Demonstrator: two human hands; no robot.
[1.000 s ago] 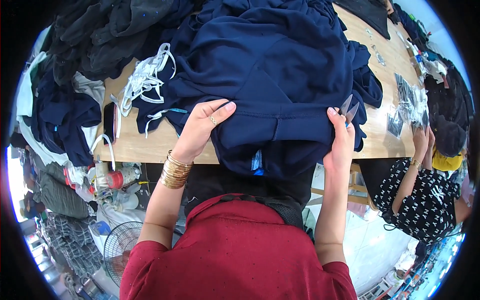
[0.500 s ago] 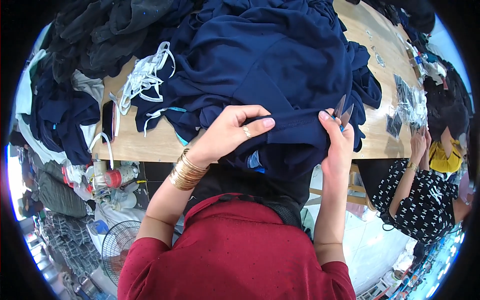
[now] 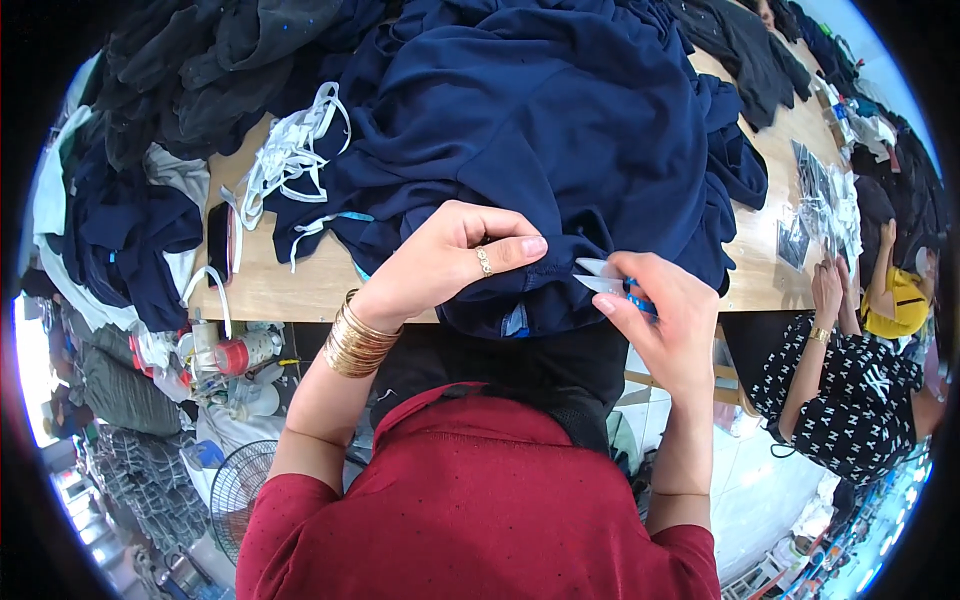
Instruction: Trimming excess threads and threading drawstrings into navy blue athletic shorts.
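A large navy garment (image 3: pixel 520 140) is heaped across the wooden table, with its near edge hanging over the front. My left hand (image 3: pixel 465 250) pinches a seamed edge of it between thumb and fingers. In my right hand (image 3: pixel 665 310) is a small pair of thread snips (image 3: pixel 600 275) with blue on the handle. Their blades are parted and point left toward the seam, close to my left fingertips. A light blue tag-like patch (image 3: pixel 515 320) shows on the garment just below the left hand.
White straps (image 3: pixel 290 155) and a phone (image 3: pixel 218 240) lie on the table (image 3: pixel 262 270) at left. Black cloth (image 3: pixel 200 70) is piled behind them. Clear plastic packets (image 3: pixel 800 215) lie at right, near another person's hands (image 3: pixel 828 290). A fan (image 3: pixel 240 490) stands at lower left.
My right hand has let go of the cloth and moved left and down. The snips have turned from pointing up to pointing left at the seam. At far right, black cloth has appeared on the table.
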